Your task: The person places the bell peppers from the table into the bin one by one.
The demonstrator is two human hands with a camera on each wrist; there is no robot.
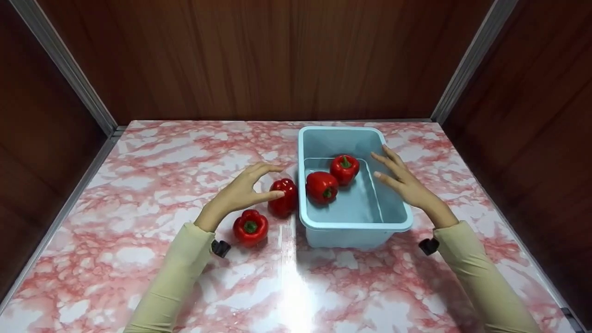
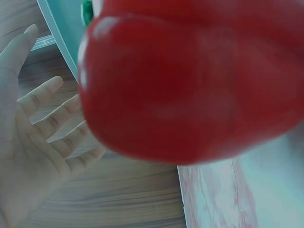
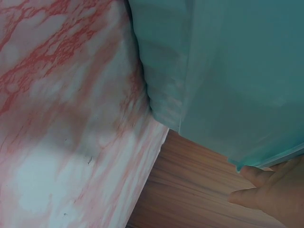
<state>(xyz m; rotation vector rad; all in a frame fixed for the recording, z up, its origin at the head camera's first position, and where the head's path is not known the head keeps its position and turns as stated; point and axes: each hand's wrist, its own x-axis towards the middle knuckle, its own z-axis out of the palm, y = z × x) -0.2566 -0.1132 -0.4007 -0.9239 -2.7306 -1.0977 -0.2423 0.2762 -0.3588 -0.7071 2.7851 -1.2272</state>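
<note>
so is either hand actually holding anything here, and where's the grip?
Nothing is held. The left hand is open around a red pepper on the table; contact unclear. The right hand hangs open over the blue tub.

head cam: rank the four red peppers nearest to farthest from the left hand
1. Upright pepper under the left hand, outside the bin.
2. Pepper on the table, by the wrist.
3. Front pepper in the bin.
4. Back pepper in the bin.

In my left wrist view a red pepper fills the picture, blurred and cut off at the top and right edges. My left hand is cropped at the left edge. In the right wrist view only my right hand's fingertips show; contact with the blue bin is probably there but unclear.
</note>
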